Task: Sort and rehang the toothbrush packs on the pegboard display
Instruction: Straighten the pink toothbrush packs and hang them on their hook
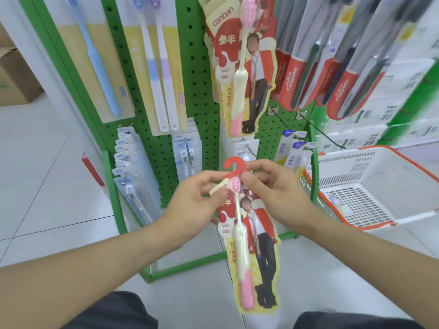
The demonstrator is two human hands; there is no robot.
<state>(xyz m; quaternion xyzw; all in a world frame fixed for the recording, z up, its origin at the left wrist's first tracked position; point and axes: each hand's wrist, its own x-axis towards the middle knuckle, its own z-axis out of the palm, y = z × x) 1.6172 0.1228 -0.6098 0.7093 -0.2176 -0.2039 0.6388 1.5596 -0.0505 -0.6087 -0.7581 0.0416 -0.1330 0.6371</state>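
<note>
Mid-frame, the left hand and right hand are both pinching a pink toothbrush pack at its red hook — next, likely hanging it upper-centre, onto the matching packs.

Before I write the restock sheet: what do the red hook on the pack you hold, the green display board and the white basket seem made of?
Red question-mark-shaped hook: probably moulded plastic, smooth and uniformly coloured. Green perforated display board: likely painted metal, with regular punched holes. White lattice basket with orange rim: plastic, going by its moulded slotted walls.
</note>
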